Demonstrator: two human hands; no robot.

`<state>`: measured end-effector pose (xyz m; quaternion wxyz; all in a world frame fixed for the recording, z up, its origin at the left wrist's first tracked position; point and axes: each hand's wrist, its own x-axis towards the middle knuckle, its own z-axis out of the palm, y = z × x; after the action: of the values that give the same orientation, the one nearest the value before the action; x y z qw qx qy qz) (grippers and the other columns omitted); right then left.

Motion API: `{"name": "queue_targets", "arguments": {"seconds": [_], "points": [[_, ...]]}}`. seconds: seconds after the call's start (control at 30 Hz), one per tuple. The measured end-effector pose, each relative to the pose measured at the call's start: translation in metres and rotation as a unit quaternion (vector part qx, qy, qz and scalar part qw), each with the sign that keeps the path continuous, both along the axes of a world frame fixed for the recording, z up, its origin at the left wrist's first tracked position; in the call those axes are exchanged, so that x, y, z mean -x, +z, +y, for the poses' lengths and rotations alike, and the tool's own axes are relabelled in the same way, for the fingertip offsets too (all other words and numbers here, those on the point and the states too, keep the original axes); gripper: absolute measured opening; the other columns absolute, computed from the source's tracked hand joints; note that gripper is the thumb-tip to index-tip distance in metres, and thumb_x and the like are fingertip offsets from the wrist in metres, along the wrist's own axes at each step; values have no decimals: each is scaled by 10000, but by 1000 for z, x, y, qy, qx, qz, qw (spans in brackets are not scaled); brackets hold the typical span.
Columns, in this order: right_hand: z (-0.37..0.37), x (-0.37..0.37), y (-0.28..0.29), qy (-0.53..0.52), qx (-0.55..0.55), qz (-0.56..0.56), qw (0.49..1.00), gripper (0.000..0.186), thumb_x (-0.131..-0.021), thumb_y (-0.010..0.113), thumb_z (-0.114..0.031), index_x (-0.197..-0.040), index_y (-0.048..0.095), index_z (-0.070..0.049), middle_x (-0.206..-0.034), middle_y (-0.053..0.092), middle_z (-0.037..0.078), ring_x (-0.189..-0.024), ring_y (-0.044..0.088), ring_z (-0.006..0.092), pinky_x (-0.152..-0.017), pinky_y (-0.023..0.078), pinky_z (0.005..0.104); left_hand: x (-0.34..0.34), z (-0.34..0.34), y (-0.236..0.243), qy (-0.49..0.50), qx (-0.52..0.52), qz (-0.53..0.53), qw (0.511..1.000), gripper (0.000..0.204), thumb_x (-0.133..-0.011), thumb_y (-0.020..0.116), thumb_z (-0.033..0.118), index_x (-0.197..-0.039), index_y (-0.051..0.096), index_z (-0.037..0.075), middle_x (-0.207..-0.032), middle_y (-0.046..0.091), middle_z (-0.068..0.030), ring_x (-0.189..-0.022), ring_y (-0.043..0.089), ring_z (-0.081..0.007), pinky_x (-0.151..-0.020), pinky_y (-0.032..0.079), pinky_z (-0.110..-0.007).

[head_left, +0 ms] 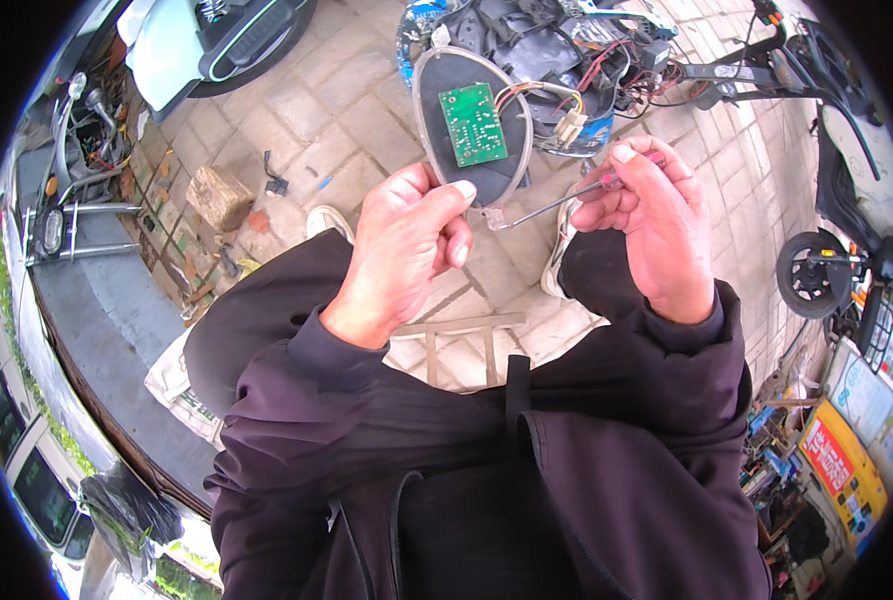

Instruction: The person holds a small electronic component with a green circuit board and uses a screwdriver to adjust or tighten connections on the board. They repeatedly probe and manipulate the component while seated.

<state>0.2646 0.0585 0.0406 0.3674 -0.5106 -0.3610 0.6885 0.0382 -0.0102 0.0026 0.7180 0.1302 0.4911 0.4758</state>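
Observation:
My left hand (401, 245) is closed on the lower end of an oval speedometer-like display unit (434, 105), thumb on its near edge. A green circuit board (474, 125) sits on the unit's dark inner face. Several coloured wires run from the board to a white plug connector (570, 126). In my right hand (656, 220) is a screwdriver (556, 204) with a red handle, its shaft pointing left. The tip is at a small clear tab (494, 217) by the unit's lower end; whether they touch is too small to tell.
Beyond the unit lie dismantled black and blue scooter panels (536, 50) with loose wires. A rough block (220, 197) rests on the paving at left, near a grey board (106, 310). Scooters stand at upper left and right, one showing its wheel (811, 273). Clutter surrounds a yellow box (851, 470).

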Motion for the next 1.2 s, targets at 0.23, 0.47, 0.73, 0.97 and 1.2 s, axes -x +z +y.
{"name": "queue_targets", "arguments": {"seconds": [0.23,0.47,0.73,0.97,1.2], "points": [[-15,20,3,84,-20,-13,996,206,-980,717,-190,-1006,650,3,-872,706,94,-666,711,176,-642,570,274,-4,1,-2,44,23,-1,999,145,-1021,562,146,-1036,567,2,-833,691,-136,-490,545,-89,-385,346,-202],[-33,36,0,111,-120,-53,985,179,-934,771,-89,-986,643,23,-817,735,73,-687,710,113,-636,546,234,-12,1,-2,52,33,21,998,156,-1000,604,187,-986,530,50,-648,505,-3,-435,409,-88,-393,309,-240],[-40,31,10,79,-207,-14,975,172,-903,778,-6,-1000,642,32,-924,765,141,-756,725,142,-684,581,248,-12,3,3,44,47,39,997,140,-1008,590,162,-947,510,66,-598,405,37,-424,328,-62,-383,277,-243],[1,16,8,-62,-132,-39,988,212,-1075,533,-184,-1101,616,10,-965,739,121,-702,602,81,-629,470,205,-15,2,3,39,6,38,999,132,-1012,596,156,-968,508,67,-589,401,38,-401,314,-59,-371,282,-238],[-7,27,-9,64,-6,-34,997,205,-990,700,-163,-1107,696,5,-776,569,-64,-606,447,5,-514,337,201,-24,-6,3,36,-35,-7,999,263,-1020,640,163,-1217,555,10,-776,564,8,-421,347,-39,-375,302,-217]]}}
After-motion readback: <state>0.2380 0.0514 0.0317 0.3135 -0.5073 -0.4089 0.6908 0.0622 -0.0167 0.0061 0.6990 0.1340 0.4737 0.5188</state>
